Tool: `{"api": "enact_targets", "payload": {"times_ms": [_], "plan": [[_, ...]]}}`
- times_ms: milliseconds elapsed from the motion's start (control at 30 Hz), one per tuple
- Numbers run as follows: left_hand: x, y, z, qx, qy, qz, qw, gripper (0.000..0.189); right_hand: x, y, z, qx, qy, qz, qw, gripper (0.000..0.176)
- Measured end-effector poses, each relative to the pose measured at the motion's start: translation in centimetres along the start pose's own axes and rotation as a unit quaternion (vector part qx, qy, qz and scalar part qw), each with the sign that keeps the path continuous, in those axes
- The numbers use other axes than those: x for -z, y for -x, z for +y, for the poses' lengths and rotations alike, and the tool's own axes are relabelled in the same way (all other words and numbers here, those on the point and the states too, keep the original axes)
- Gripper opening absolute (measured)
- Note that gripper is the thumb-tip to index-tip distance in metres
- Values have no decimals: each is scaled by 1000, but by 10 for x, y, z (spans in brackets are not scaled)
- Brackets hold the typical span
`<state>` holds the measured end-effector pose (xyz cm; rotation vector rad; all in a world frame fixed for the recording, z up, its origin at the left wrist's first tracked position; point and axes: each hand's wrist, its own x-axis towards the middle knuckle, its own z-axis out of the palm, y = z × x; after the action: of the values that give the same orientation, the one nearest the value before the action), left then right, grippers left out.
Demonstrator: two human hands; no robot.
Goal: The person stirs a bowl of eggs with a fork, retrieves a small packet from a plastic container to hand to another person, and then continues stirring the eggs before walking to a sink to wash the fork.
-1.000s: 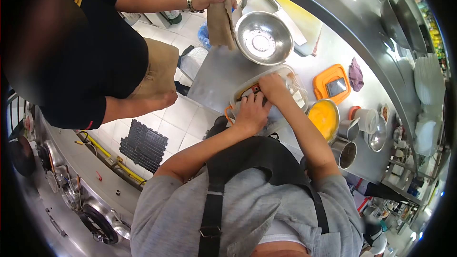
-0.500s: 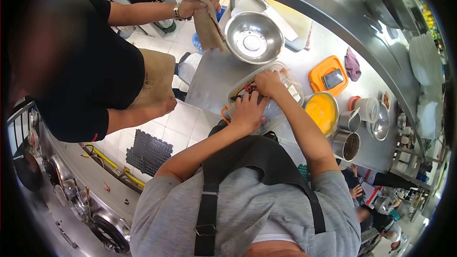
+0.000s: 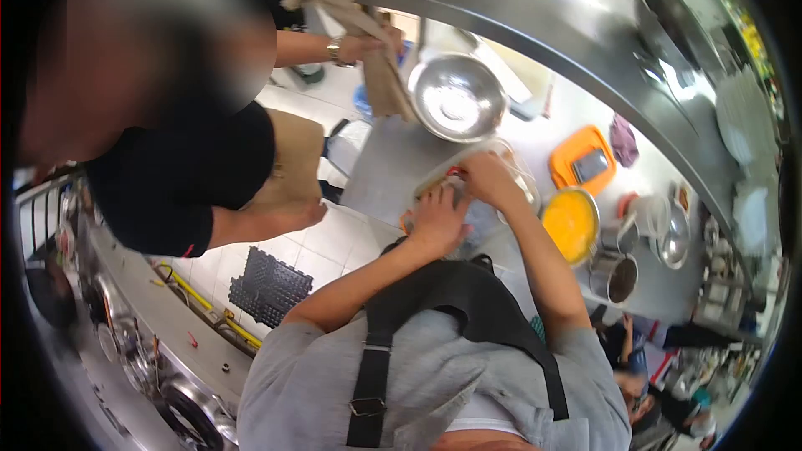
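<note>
Left hand (image 3: pixel 436 221) and right hand (image 3: pixel 489 179) inside plastic tub (image 3: pixel 511 154) (contents blurred).

A: Surface?
B: Steel counter (image 3: pixel 393 159), running from the near left off to the far right.
A: Far end?
B: Big steel bowl (image 3: pixel 458 98), with a board (image 3: pixel 525 73) just behind it.
A: Middle?
B: Clear tub (image 3: pixel 523 184) at the near edge. Orange lid (image 3: pixel 582 169) to its right, purple rag (image 3: pixel 624 140) just beyond that.
A: Right end?
B: Yellow bowl (image 3: pixel 570 221) near the tub. Then a close cluster: pot (image 3: pixel 614 277), jug (image 3: pixel 618 236), white cup (image 3: pixel 645 210), small bowl (image 3: pixel 672 238). Blurred, no finer detail.
</note>
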<state>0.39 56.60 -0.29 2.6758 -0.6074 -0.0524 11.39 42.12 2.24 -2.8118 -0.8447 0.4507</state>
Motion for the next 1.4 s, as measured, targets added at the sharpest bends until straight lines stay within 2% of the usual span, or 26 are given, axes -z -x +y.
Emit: {"api": "enact_targets", "payload": {"times_ms": [67, 133, 167, 267, 300, 333, 400, 433, 467, 533, 633, 733, 833, 933, 1033, 1100, 1133, 1167, 1200, 1300, 1367, 1400], "plan": [[-5, -3, -2, 47, 40, -38, 997, 69, 2, 3, 6, 54, -187, 130, 972, 20], [10, -11, -6, 94, 76, -97, 988, 66, 35, 9, -12, 14, -307, 140, 941, 23], [24, -18, -10, 110, 93, -139, 980, 65, 42, 9, -17, 46, -347, 170, 921, 20], [1, -31, -28, 124, 121, -126, 977, 61, 75, 6, -49, 46, -527, 34, 848, 14], [-15, -35, -38, 79, 126, -76, 986, 60, 83, 6, -61, 40, -573, -10, 818, 14], [-36, -35, -49, 31, 132, -28, 990, 60, 75, 0, -69, 75, -563, 2, 823, 15], [-43, -24, -54, -53, 324, 54, 943, 60, 78, 1, -104, 103, -555, -29, 825, 18], [-44, -22, -55, -79, 346, 73, 932, 60, 81, 2, -122, 116, -549, -44, 826, 19], [-46, -20, -56, -90, 354, 81, 927, 60, 87, 2, -135, 106, -562, -99, 815, 21], [-51, -17, -58, -69, 256, 81, 961, 61, 94, 1, -157, 82, -580, -208, 783, 24], [-53, -14, -60, -48, 183, 79, 979, 62, 70, -11, -170, 111, -615, -169, 763, 26], [-53, -12, -57, -41, 162, 77, 983, 63, 71, -13, -179, 118, -635, -200, 737, 28], [-50, -10, -58, -39, 145, 76, 986, 64, 58, -20, -183, 110, -640, -204, 733, 28], [-50, -12, -56, -27, 129, 64, 989, 65, 49, -25, -186, 151, -637, -186, 733, 27], [-61, -18, -57, -28, 120, 67, 990, 66, 38, -35, -186, 141, -671, -160, 710, 25], [-79, -18, -62, -57, 156, 114, 979, 68, 43, -47, -186, 83, -702, -154, 691, 25], [-64, -15, -60, -64, 188, 116, 973, 69, 47, -54, -187, 52, -717, -149, 679, 25], [-49, -13, -58, -71, 221, 118, 965, 70, 49, -63, -188, 54, -709, -134, 690, 24], [-30, -11, -53, -24, 212, 22, 977, 84, 50, -74, -190, 56, -702, -118, 700, 23], [-33, -5, -56, -115, 132, 179, 968, 86, 59, -90, -196, 46, -689, -85, 718, 23], [-31, -4, -55, -87, 179, 110, 974, 76, 60, -98, -199, 41, -687, -65, 722, 23], [-45, -6, -62, -106, 165, 103, 975, 73, 56, -104, -199, 41, -687, -52, 723, 23]]}}
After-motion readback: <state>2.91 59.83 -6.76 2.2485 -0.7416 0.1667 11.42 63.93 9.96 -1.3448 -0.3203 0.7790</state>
